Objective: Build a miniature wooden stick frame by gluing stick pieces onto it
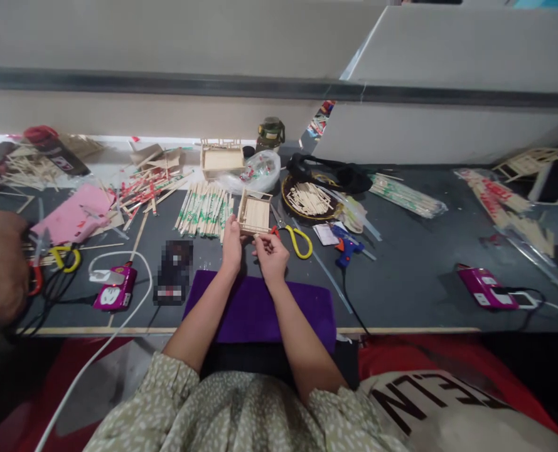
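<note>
My left hand (232,246) is closed on the left side of a small wooden stick tray (255,212) with raised railings, holding it tilted above the table. At its near edge, my right hand (272,256) pinches with thumb and finger; whatever lies between the tips is too small to name. Just right of the tray lie yellow-handled scissors (300,242). Paper-wrapped chopsticks (203,208) are spread to the left. Behind them stands a larger stick tray (222,158). Under my forearms is a purple cloth (260,307).
A round basket (307,216) holds short stick pieces. A blue glue gun (348,246) lies to the right, its cord running off the front edge. Magenta power strips (116,287) sit on both sides. Another person's hand (0,263) is at far left, near a pink sheet (76,213).
</note>
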